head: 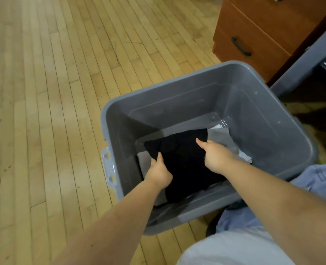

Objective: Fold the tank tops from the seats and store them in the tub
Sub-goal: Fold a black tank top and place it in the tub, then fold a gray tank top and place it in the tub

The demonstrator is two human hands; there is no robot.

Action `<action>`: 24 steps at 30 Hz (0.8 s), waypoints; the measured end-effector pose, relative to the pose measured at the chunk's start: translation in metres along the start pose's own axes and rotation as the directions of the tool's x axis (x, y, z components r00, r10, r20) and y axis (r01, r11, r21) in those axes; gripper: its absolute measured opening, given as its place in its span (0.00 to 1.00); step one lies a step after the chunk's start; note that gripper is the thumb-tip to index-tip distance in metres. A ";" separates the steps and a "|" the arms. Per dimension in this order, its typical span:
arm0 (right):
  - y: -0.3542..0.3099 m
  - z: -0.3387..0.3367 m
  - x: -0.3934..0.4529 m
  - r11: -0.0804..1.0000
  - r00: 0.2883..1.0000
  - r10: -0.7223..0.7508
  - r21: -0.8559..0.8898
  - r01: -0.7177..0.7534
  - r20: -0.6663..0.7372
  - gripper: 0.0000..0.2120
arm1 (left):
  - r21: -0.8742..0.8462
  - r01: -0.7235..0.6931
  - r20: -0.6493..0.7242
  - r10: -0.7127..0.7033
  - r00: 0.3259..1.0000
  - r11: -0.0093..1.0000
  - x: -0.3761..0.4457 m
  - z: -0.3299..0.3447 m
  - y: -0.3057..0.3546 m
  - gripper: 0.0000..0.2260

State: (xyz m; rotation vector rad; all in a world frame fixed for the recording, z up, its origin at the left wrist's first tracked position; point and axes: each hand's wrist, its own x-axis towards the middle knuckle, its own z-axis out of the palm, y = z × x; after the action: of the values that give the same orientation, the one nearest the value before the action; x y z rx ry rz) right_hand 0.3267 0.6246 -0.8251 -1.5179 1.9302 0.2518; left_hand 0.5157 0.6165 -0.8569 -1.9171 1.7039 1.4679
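Note:
A grey plastic tub [269, 115] stands on the wooden floor in front of me. Inside it lies a folded black tank top [183, 159] on top of folded grey tops [221, 139]. Both my arms reach down into the tub. My left hand [159, 170] grips the black top's left edge, thumb on top and fingers underneath. My right hand [214, 154] holds its right edge the same way, thumb pointing forward over the cloth. The fingers of both hands are hidden under the fabric.
A wooden drawer cabinet [254, 33] with a black handle stands at the upper right, behind the tub. A grey slanted frame [300, 66] runs past the tub's right corner. Wooden floor [53, 92] stretches to the left. My lap is at the lower right.

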 end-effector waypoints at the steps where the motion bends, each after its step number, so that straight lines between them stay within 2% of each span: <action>1: -0.004 0.001 0.001 1.000 1.000 -0.004 0.000 0.004 0.009 0.41 | 0.015 0.019 0.001 -0.019 1.000 1.000 0.000 -0.002 -0.003 0.41; 3: -0.014 0.005 0.002 1.000 0.999 -0.021 0.011 0.021 0.030 0.42 | 0.092 0.055 0.003 -0.056 0.998 0.994 -0.002 -0.006 -0.008 0.39; 6: -0.027 0.018 0.001 0.997 0.994 -0.071 -0.002 0.071 0.085 0.39 | 0.003 0.198 -0.083 -0.197 0.977 0.980 0.002 -0.012 -0.011 0.33; 8: -0.033 0.025 0.000 0.996 0.985 -0.079 -0.031 0.084 0.152 0.38 | 0.168 0.186 -0.063 -0.178 0.982 0.968 0.007 -0.011 -0.012 0.26; 9: -0.035 0.027 0.000 0.996 0.981 -0.073 -0.042 0.082 0.180 0.37 | 0.284 0.180 -0.046 -0.174 0.984 0.942 0.006 -0.010 -0.011 0.26; 12: -0.037 0.026 -0.001 0.996 0.979 -0.073 -0.035 0.081 0.193 0.35 | 0.301 0.191 -0.090 -0.172 0.981 0.934 0.003 -0.010 -0.013 0.33; 13: -0.037 0.024 -0.001 0.995 0.980 -0.082 -0.038 0.090 0.181 0.34 | 0.322 0.170 -0.066 -0.157 0.985 0.931 0.002 -0.012 -0.010 0.33; 15: -0.036 0.018 -0.004 0.991 0.984 -0.102 -0.070 0.113 0.147 0.31 | 0.328 0.087 -0.018 -0.086 0.996 0.941 -0.002 -0.012 -0.005 0.32; 19: -0.033 -0.004 -0.015 0.974 0.985 -0.148 -0.158 0.160 0.086 0.26 | 0.334 -0.062 -0.059 0.086 0.994 0.941 -0.004 -0.013 0.023 0.29; 24: -0.014 -0.053 -0.036 0.954 0.985 -0.175 -0.249 0.168 -0.004 0.21 | 0.478 -0.248 -0.093 0.330 0.940 0.843 -0.021 -0.026 0.090 0.20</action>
State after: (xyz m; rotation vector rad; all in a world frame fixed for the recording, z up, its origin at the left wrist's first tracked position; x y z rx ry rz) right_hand 0.3236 0.6209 -0.7600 -1.8494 1.8256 0.4106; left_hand 0.4579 0.5832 -0.7885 -1.6127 2.2570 0.8654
